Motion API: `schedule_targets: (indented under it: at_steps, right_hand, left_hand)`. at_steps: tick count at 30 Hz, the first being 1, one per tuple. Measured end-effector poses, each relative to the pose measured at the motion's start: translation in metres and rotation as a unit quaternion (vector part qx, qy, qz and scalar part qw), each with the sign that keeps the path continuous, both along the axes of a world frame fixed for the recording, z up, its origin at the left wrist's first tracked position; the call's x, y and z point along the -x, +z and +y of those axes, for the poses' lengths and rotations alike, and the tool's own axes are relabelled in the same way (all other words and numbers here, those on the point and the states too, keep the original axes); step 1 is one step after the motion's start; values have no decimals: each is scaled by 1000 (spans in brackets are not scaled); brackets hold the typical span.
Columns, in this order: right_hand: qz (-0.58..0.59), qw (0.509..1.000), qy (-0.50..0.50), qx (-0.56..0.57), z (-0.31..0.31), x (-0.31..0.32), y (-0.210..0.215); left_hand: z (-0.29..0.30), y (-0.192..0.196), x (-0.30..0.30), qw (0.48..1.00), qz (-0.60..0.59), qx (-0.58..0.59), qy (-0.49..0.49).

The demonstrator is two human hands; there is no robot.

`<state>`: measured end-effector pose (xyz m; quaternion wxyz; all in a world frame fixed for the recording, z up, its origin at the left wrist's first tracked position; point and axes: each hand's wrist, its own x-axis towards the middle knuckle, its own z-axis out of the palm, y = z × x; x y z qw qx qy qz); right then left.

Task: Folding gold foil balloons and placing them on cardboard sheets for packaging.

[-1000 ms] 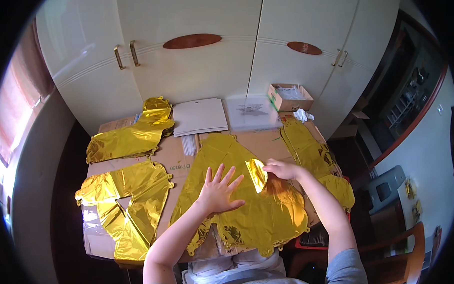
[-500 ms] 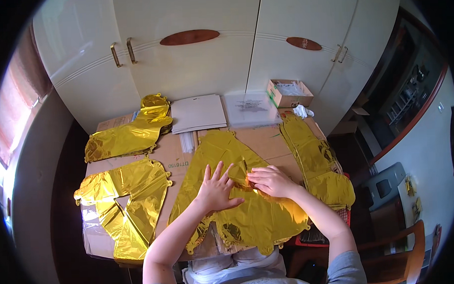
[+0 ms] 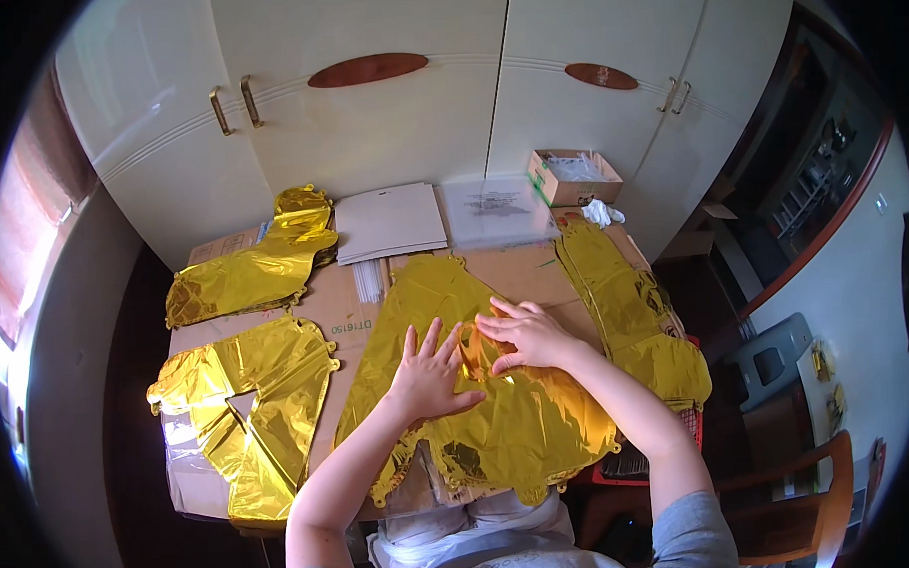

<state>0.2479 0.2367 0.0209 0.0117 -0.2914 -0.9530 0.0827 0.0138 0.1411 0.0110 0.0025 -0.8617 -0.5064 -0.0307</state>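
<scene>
- The gold foil balloon (image 3: 520,432) lay flat and uninflated across the middle of the cardboard (image 3: 534,266), its lower edge at the near side, in front of the person.
- Its outline was narrow at the far end and broad toward the person, with a notch in the near edge.
- Its surface was glossy and mirror-like, with fine wrinkles; small tabs projected from its edge.
- A raised, creased patch between the hands reflected orange; a brighter area showed below the right forearm.
- The left hand (image 3: 425,380) rested palm down on the foil, fingers spread wide.
- The right hand (image 3: 529,338) was palm down beside the crease, fingers fanned, thumb toward the left hand. Whether its fingertips gripped any foil could not be determined.
- A second gold balloon (image 3: 287,370), with a triangular opening, lay to the left.
</scene>
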Motion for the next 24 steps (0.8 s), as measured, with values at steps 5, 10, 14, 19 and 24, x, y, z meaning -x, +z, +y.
schedule_targets:
  at_steps: [5,10,14,19,24]
  right_hand:
    - [-52,999,7,-8,5,4,-1]
    - [-91,996,-1,-8,4,6,5]
    - [-87,996,-3,6,6,8,7]
    - [-89,996,-11,4,8,7,2]
    - [-78,997,-14,12,6,8,2]
  left_hand:
    - [2,-8,2,1000,-18,-19,-1]
    - [-1,2,1,1000,8,-2,3]
    - [3,17,1,993,-72,-93,24]
    - [-2,21,-29,988,-91,-71,-98]
    - [4,11,-36,989,-101,-68,-84]
